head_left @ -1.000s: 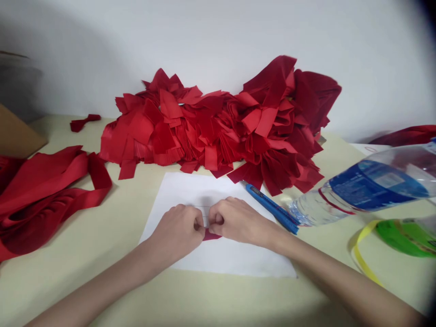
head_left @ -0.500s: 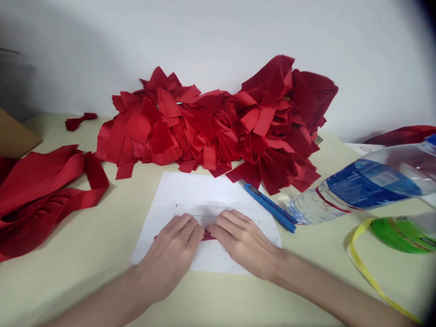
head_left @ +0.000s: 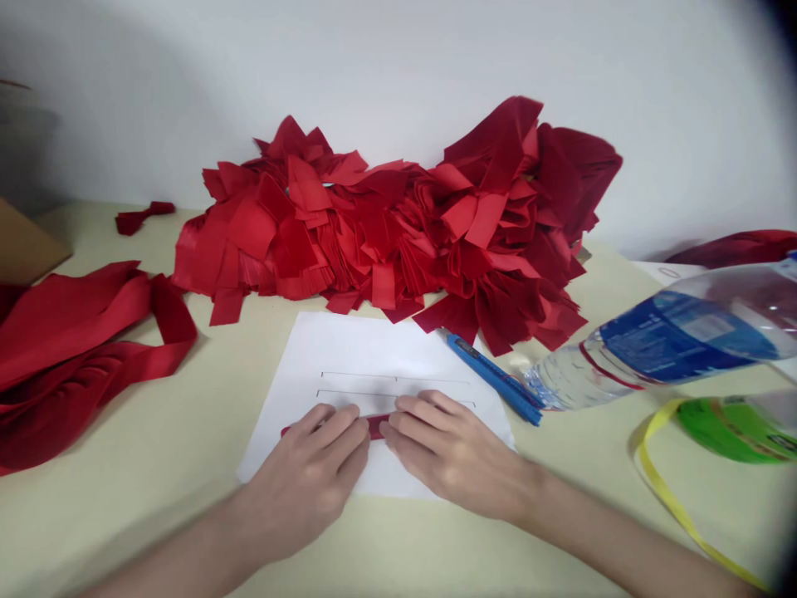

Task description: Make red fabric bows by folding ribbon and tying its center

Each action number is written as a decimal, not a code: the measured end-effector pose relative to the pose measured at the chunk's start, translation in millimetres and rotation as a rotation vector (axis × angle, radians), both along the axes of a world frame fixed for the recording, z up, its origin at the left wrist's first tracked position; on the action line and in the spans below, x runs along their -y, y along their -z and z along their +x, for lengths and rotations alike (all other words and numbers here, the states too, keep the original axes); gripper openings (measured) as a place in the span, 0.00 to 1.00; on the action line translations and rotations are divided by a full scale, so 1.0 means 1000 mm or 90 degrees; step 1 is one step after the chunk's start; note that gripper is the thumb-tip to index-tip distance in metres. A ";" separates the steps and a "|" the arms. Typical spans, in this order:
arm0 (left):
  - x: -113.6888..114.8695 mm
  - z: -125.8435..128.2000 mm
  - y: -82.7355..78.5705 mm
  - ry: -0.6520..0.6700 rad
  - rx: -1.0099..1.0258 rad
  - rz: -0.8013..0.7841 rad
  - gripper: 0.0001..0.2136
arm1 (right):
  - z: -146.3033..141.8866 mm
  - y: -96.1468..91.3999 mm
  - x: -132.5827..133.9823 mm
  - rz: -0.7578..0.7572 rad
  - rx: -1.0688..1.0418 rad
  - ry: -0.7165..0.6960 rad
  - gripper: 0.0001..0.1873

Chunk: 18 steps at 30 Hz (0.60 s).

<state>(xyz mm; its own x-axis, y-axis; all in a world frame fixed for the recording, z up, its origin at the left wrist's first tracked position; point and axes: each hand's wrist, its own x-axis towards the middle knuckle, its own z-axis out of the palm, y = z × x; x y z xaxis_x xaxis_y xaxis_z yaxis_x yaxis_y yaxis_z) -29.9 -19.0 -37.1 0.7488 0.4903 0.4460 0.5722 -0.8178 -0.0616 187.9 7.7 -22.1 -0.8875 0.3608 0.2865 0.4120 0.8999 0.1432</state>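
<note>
A cream table (head_left: 118, 531) runs beneath everything. Beyond the fingers, against the wall, sits a big heap of cut red cloth pieces (head_left: 386, 224). Left of the fingers lies a loose pile of wide red ribbon (head_left: 75, 357), with a cardboard box (head_left: 25, 241) farther left. Right of the fingers, a plastic water bottle (head_left: 660, 353) lies on its side, and a yellow strap (head_left: 676, 482) curls below it. A blue box cutter (head_left: 491, 378) lies beyond the right hand (head_left: 457, 457), beside a sheet of white paper (head_left: 374, 353). The paper lies under the left hand (head_left: 302, 486) and the right hand, with ruled lines just beyond the fingertips. The left fingers (head_left: 336, 428) and right fingers (head_left: 420, 419) are held together and press down flat, not pinching. A narrow red strip (head_left: 377, 427) lies under them, its middle showing between the hands.
</note>
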 end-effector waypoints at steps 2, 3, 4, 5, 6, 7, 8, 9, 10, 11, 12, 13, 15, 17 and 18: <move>0.000 0.003 -0.003 -0.026 0.026 -0.046 0.11 | -0.002 0.000 -0.001 -0.032 -0.011 0.018 0.08; -0.001 0.005 -0.005 -0.043 0.036 -0.073 0.11 | -0.003 0.001 -0.002 -0.039 -0.011 0.020 0.08; -0.002 0.007 -0.007 -0.062 0.043 -0.097 0.10 | -0.005 0.001 -0.002 -0.039 -0.007 0.018 0.08; -0.003 0.010 -0.009 -0.081 0.048 -0.117 0.11 | -0.006 0.002 -0.003 -0.034 -0.002 0.015 0.08; -0.004 0.012 -0.011 -0.097 0.054 -0.132 0.11 | -0.008 0.003 -0.003 -0.027 0.006 0.014 0.09; -0.005 0.014 -0.013 -0.111 0.061 -0.143 0.11 | -0.009 0.004 -0.003 -0.020 0.012 0.016 0.09; -0.006 0.015 -0.014 -0.125 0.068 -0.152 0.11 | -0.011 0.005 -0.003 -0.016 0.011 0.023 0.10; -0.006 0.016 -0.015 -0.135 0.076 -0.156 0.10 | -0.012 0.006 -0.003 -0.018 0.003 0.033 0.10; -0.006 0.017 -0.015 -0.142 0.081 -0.159 0.10 | -0.013 0.006 -0.004 -0.027 -0.012 0.043 0.11; -0.006 0.018 -0.016 -0.145 0.080 -0.158 0.10 | -0.013 0.006 -0.004 -0.041 -0.029 0.053 0.11; -0.006 0.018 -0.016 -0.145 0.072 -0.154 0.09 | -0.014 0.006 -0.005 -0.058 -0.047 0.061 0.12; -0.007 0.018 -0.016 -0.143 0.058 -0.148 0.09 | -0.014 0.004 -0.006 -0.076 -0.062 0.067 0.13; -0.007 0.018 -0.016 -0.135 0.023 -0.142 0.09 | -0.013 0.000 -0.008 -0.110 -0.078 0.075 0.13; -0.007 0.018 -0.017 -0.119 -0.015 -0.143 0.09 | -0.011 -0.004 -0.009 -0.141 -0.083 0.079 0.12; -0.007 0.018 -0.017 -0.106 -0.038 -0.141 0.09 | -0.011 -0.007 -0.010 -0.151 -0.081 0.079 0.11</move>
<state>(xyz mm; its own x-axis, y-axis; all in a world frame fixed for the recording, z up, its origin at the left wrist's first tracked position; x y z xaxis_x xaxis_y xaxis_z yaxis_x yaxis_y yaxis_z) -12.3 -12.3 -19.7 0.6715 0.6890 0.2727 0.7004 -0.7103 0.0702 177.1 17.5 -15.6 -0.7943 0.5352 0.2874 0.5227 0.8432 -0.1258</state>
